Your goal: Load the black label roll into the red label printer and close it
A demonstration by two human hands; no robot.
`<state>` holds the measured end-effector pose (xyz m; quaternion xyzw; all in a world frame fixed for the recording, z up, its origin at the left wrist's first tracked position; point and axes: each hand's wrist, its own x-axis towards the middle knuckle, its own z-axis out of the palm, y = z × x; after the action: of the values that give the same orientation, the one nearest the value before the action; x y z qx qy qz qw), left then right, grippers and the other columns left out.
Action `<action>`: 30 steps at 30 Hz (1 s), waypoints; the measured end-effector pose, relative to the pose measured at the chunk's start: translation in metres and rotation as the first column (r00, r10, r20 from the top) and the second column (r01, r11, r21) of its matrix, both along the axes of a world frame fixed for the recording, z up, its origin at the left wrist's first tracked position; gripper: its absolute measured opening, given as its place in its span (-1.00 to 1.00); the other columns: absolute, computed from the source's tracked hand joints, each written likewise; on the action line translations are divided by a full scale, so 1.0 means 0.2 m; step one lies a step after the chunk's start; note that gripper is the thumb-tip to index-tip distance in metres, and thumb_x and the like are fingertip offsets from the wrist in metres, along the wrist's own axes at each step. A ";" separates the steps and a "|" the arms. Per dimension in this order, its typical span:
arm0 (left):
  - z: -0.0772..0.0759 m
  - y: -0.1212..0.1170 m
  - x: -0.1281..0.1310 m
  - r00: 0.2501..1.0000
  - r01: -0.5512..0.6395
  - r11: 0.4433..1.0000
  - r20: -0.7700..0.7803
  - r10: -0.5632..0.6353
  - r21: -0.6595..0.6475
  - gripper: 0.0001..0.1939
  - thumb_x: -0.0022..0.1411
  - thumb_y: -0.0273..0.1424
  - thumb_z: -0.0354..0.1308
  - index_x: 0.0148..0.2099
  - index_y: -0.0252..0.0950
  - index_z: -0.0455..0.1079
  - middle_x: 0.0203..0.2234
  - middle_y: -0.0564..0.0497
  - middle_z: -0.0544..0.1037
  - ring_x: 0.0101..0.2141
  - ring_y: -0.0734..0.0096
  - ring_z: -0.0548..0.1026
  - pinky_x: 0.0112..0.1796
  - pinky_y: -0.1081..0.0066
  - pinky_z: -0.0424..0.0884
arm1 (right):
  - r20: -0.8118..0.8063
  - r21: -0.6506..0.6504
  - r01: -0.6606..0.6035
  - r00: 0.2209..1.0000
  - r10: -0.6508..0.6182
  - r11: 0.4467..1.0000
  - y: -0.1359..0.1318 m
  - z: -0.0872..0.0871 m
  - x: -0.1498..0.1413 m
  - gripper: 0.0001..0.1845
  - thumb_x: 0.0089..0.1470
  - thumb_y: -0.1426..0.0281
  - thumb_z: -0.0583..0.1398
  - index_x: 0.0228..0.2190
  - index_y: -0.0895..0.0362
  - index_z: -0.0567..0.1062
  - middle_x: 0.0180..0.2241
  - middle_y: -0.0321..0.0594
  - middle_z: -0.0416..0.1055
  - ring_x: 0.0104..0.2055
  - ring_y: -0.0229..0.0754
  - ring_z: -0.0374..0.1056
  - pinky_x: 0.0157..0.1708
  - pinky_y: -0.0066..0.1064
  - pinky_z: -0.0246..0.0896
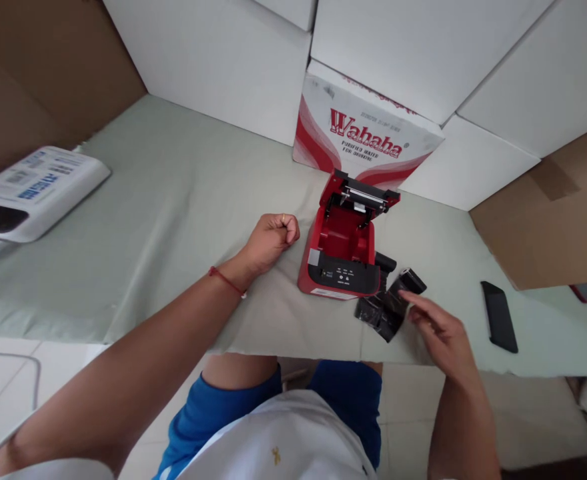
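Note:
A small red printer (342,243) with its lid open stands on the pale green cloth (173,220), its paper bay showing. My left hand (272,239) rests on the cloth just left of it, closed in a fist with nothing visible in it. My right hand (437,328) hovers at the printer's front right, fingers spread, its fingertips at a bundle of black plastic-wrapped parts (388,303) lying on the cloth.
A black phone (499,316) lies to the right. A white flat box (28,190) sits at the far left. White boxes and a red-and-white "Wahaha" carton (366,137) line the back. Brown cardboard (548,220) leans at the right.

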<state>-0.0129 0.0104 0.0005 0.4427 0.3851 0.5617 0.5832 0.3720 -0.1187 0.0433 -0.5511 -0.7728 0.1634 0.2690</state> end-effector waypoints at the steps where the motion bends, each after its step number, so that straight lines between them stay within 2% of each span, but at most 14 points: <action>1: 0.00 0.00 0.00 1.000 0.001 1.000 -0.007 -0.001 0.000 -0.97 -0.29 -0.47 0.06 -0.67 -0.25 0.27 -0.73 0.12 0.24 -0.62 0.58 0.10 -0.53 0.45 -0.08 | 0.008 0.057 0.135 0.991 -0.136 0.989 0.02 -0.01 0.04 -0.62 0.38 0.35 0.16 0.10 0.01 0.68 -0.14 -0.18 0.71 -0.27 -0.17 0.59 -0.23 -0.31 0.52; 4: 0.00 0.00 0.00 1.000 -0.001 1.000 -0.022 0.002 0.004 -0.98 -0.29 -0.47 0.06 -0.66 -0.26 0.28 -0.72 0.11 0.24 -0.61 0.58 0.11 -0.52 0.44 -0.07 | 0.036 0.237 0.391 0.911 -0.410 0.889 0.14 -0.07 0.13 -0.62 0.33 0.17 0.20 -0.04 0.07 0.72 -0.19 -0.09 0.68 -0.29 -0.09 0.47 -0.25 -0.21 0.45; 5: -0.01 0.00 0.00 1.000 -0.003 1.000 -0.026 0.003 0.006 -0.98 -0.28 -0.47 0.05 -0.66 -0.26 0.28 -0.72 0.11 0.25 -0.61 0.57 0.12 -0.52 0.44 -0.06 | 0.049 0.262 0.397 0.905 -0.423 0.880 0.19 -0.10 0.14 -0.58 0.31 0.09 0.22 -0.07 0.09 0.73 -0.16 -0.04 0.68 -0.24 -0.05 0.45 -0.23 -0.18 0.44; 8: -0.03 0.01 0.00 0.999 -0.013 1.000 -0.037 0.013 0.016 -0.98 -0.28 -0.46 0.05 -0.63 -0.25 0.29 -0.70 0.10 0.27 -0.61 0.56 0.12 -0.51 0.43 -0.06 | 0.108 0.229 0.308 0.935 -0.339 0.923 0.33 -0.16 0.12 -0.44 0.23 -0.11 0.25 -0.13 0.09 0.74 -0.19 -0.01 0.67 -0.19 0.01 0.41 -0.17 -0.11 0.42; 10: -0.04 0.01 0.00 0.999 -0.019 1.000 -0.050 0.020 0.021 -0.97 -0.27 -0.45 0.04 -0.62 -0.25 0.29 -0.70 0.11 0.27 -0.61 0.56 0.11 -0.51 0.43 -0.06 | 0.153 0.173 0.230 0.954 -0.257 0.958 0.37 -0.13 0.08 -0.39 0.19 -0.19 0.26 -0.21 0.09 0.75 -0.30 -0.04 0.66 -0.25 0.01 0.41 -0.17 -0.08 0.43; 12: -0.03 0.00 0.00 0.997 -0.013 1.000 -0.076 0.014 0.023 -0.97 -0.26 -0.44 0.04 -0.62 -0.24 0.30 -0.70 0.11 0.26 -0.61 0.55 0.11 -0.51 0.42 -0.05 | 0.191 0.073 0.123 0.972 -0.135 0.990 0.35 0.00 0.04 -0.41 0.18 -0.19 0.29 -0.24 0.06 0.76 -0.35 -0.09 0.66 -0.31 -0.01 0.46 -0.21 -0.11 0.48; 14: -0.02 0.00 0.00 0.994 0.007 1.000 -0.110 -0.005 0.025 -0.95 -0.24 -0.43 0.03 -0.62 -0.24 0.30 -0.71 0.12 0.25 -0.61 0.54 0.11 -0.50 0.42 -0.04 | 0.205 -0.104 -0.049 0.976 0.070 0.993 0.29 0.20 0.00 -0.53 0.20 -0.11 0.34 -0.18 -0.02 0.78 -0.29 -0.17 0.71 -0.31 -0.06 0.56 -0.25 -0.23 0.54; 15: -0.01 0.00 0.00 0.991 0.020 0.999 -0.130 -0.016 0.029 -0.95 -0.24 -0.43 0.02 -0.62 -0.24 0.31 -0.70 0.12 0.25 -0.60 0.54 0.11 -0.49 0.41 -0.03 | 0.175 -0.262 -0.177 0.958 0.227 0.949 0.25 0.32 -0.02 -0.59 0.27 -0.03 0.33 -0.06 -0.04 0.76 -0.19 -0.16 0.73 -0.26 -0.07 0.61 -0.25 -0.28 0.56; 17: 0.00 0.00 0.00 0.984 0.044 0.998 -0.174 -0.036 0.042 -0.93 -0.23 -0.44 0.01 -0.61 -0.24 0.31 -0.70 0.12 0.25 -0.59 0.52 0.12 -0.48 0.40 -0.01 | 0.118 -0.419 -0.353 0.892 0.436 0.836 0.20 0.55 -0.09 -0.64 0.30 0.06 0.35 0.03 -0.10 0.74 -0.11 -0.19 0.74 -0.22 -0.08 0.66 -0.28 -0.34 0.58; 20: 0.00 -0.01 0.00 0.968 0.076 0.995 -0.244 -0.057 0.069 -0.91 -0.21 -0.46 -0.01 -0.61 -0.24 0.31 -0.69 0.12 0.26 -0.58 0.50 0.13 -0.46 0.39 0.03 | 0.103 -0.340 -0.410 0.878 0.467 0.846 0.21 0.74 -0.24 -0.62 0.33 0.08 0.33 0.09 -0.12 0.71 -0.10 -0.21 0.75 -0.22 -0.09 0.68 -0.28 -0.38 0.58; 22: 0.00 -0.02 0.01 0.956 0.079 0.992 -0.288 -0.049 0.094 -0.90 -0.19 -0.49 -0.02 -0.60 -0.24 0.30 -0.68 0.12 0.28 -0.57 0.49 0.16 -0.45 0.38 0.07 | 0.120 -0.251 -0.386 0.898 0.424 0.888 0.29 0.75 -0.38 -0.61 0.37 0.10 0.28 0.13 -0.09 0.68 -0.05 -0.22 0.74 -0.16 -0.09 0.68 -0.23 -0.36 0.58; 25: 0.01 -0.06 0.03 0.941 0.042 0.988 -0.338 0.011 0.150 -0.86 -0.16 -0.56 -0.02 -0.55 -0.24 0.32 -0.62 0.11 0.35 -0.51 0.46 0.25 -0.38 0.38 0.16 | 0.197 -0.210 -0.347 0.901 0.387 0.914 0.44 0.65 -0.57 -0.62 0.38 0.24 0.23 0.15 -0.02 0.64 -0.02 -0.25 0.72 -0.14 -0.10 0.65 -0.14 -0.32 0.55; 27: 0.02 -0.11 0.05 0.921 -0.026 0.969 -0.371 0.118 0.244 -0.81 -0.09 -0.61 -0.02 -0.49 -0.25 0.35 -0.54 0.09 0.41 -0.45 0.44 0.32 -0.33 0.39 0.23 | 0.292 -0.241 -0.304 0.883 0.368 0.922 0.53 0.58 -0.68 -0.62 0.35 0.32 0.21 0.13 0.02 0.64 -0.05 -0.22 0.73 -0.17 -0.09 0.63 -0.15 -0.31 0.51; 30: 0.05 -0.21 0.06 0.825 -0.162 0.833 -0.391 0.409 0.529 -0.75 0.13 -0.66 -0.03 -0.34 -0.25 0.39 -0.40 0.05 0.47 -0.40 0.43 0.39 -0.32 0.39 0.31 | 0.445 -0.327 -0.208 0.827 0.344 0.922 0.63 0.53 -0.79 -0.63 0.36 0.38 0.17 0.11 0.07 0.64 -0.05 -0.13 0.72 -0.11 -0.04 0.62 -0.12 -0.31 0.43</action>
<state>-0.0009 -0.0324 0.0114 0.6337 0.4339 0.5911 0.2463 0.2141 0.0076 0.1499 -0.4863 -0.8588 0.1561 -0.0403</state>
